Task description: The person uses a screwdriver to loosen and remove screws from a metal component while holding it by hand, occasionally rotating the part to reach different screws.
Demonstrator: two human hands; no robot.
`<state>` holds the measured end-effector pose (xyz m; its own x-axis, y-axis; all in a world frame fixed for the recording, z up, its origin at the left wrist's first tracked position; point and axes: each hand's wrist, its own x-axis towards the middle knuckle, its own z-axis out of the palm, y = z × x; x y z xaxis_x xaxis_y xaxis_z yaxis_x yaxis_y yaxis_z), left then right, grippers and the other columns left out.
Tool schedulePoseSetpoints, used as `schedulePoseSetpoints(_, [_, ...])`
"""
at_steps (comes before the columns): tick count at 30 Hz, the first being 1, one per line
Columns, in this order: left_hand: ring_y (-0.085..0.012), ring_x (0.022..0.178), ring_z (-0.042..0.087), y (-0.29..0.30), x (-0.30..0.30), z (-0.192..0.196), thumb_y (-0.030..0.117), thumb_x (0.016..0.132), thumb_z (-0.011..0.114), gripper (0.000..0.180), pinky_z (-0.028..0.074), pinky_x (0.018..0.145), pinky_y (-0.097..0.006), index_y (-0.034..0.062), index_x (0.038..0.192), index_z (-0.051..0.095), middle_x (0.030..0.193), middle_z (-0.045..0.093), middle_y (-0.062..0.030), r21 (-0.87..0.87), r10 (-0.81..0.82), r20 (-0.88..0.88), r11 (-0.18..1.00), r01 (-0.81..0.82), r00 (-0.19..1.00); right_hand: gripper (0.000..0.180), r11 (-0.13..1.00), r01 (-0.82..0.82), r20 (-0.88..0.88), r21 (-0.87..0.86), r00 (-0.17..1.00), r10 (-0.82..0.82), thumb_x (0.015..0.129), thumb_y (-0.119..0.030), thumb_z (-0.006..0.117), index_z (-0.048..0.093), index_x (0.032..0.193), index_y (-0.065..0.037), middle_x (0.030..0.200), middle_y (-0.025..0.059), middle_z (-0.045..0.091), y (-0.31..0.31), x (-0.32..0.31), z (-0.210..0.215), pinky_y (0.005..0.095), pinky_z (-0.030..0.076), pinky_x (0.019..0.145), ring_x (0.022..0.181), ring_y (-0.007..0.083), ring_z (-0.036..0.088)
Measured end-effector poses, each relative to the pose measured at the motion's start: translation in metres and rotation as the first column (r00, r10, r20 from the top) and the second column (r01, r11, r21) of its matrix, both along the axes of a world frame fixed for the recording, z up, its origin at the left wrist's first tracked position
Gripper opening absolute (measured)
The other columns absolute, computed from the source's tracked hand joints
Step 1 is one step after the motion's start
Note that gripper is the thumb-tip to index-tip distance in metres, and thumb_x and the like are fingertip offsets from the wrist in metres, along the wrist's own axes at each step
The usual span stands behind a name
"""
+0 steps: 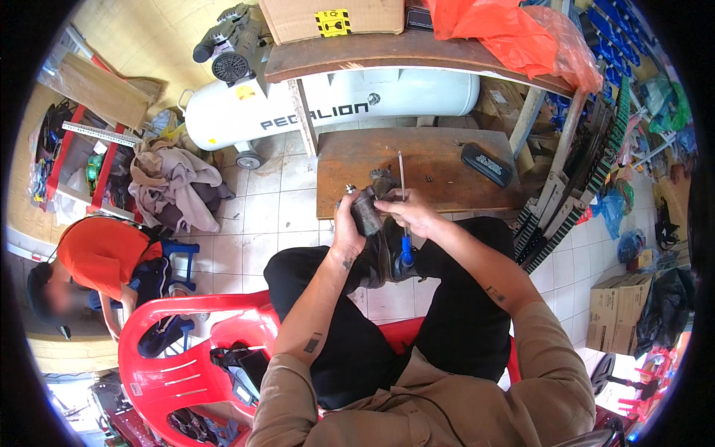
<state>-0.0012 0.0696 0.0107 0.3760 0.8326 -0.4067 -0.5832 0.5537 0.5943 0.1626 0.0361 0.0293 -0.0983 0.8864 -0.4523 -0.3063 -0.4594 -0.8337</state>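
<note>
Left hand [347,223] wraps dark cylindrical metal part [366,210], base hidden; right hand [408,214], at 3 o'clock, pinches blue-handled screwdriver [403,216].

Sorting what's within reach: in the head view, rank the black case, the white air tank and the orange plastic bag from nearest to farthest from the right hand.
From the right hand:
1. Black case, on the low wooden table, to its right.
2. White air tank, behind the table.
3. Orange plastic bag, up on the shelf.
</note>
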Motion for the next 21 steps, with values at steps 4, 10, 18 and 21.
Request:
schedulePoseSetpoints(4, [-0.0254, 0.095, 0.064, 0.000, -0.010, 0.021, 0.037, 0.089, 0.055, 0.038, 0.052, 0.076, -0.039, 0.0061, 0.110, 0.061, 0.103, 0.067, -0.0081, 0.021, 0.039, 0.007, 0.999, -0.040, 0.999, 0.030, 0.996, -0.009, 0.408, 0.084, 0.913, -0.026, 0.079, -0.029, 0.083, 0.067, 0.090, -0.006, 0.066, -0.0016, 0.060, 0.012, 0.040, 0.026, 0.0247, 0.036, 0.048, 0.050, 0.0085, 0.046])
schedulePoseSetpoints(10, [-0.0265, 0.104, 0.063, 0.006, -0.016, 0.026, 0.035, 0.090, 0.054, 0.037, 0.052, 0.080, -0.041, 0.0045, 0.110, 0.061, 0.105, 0.066, -0.0077, 0.003, 0.078, 0.041, 0.997, -0.078, 0.996, 0.038, 0.973, 0.001, 0.902, 0.229, 0.375, -0.213, 0.073, -0.032, 0.084, 0.072, 0.086, 0.002, 0.083, 0.0177, 0.071, 0.028, 0.147, 0.015, 0.0367, 0.052, 0.073, 0.078, 0.0270, 0.069])
schedulePoseSetpoints(18, [-0.0254, 0.091, 0.062, 0.004, -0.015, 0.024, 0.037, 0.089, 0.055, 0.038, 0.052, 0.076, -0.038, 0.0049, 0.108, 0.063, 0.100, 0.067, -0.0106, 0.020, 0.100, 0.007, 0.995, -0.100, 0.995, 0.038, 0.999, -0.043, 0.988, 0.016, 0.152, -0.009, 0.075, -0.030, 0.082, 0.071, 0.088, 0.004, 0.088, 0.0238, 0.069, 0.052, 0.154, -0.033, 0.0426, 0.052, 0.082, 0.090, 0.0373, 0.068])
schedulePoseSetpoints(21, [-0.0241, 0.085, 0.063, 0.004, -0.017, 0.021, 0.038, 0.089, 0.056, 0.039, 0.052, 0.075, -0.037, 0.0053, 0.108, 0.064, 0.098, 0.067, -0.0116, 0.010, 0.090, 0.010, 0.996, -0.090, 0.996, 0.038, 0.998, -0.039, 0.987, 0.040, 0.158, -0.033, 0.076, -0.030, 0.081, 0.071, 0.088, 0.005, 0.090, 0.0243, 0.069, 0.051, 0.147, -0.036, 0.0430, 0.052, 0.081, 0.090, 0.0379, 0.068])
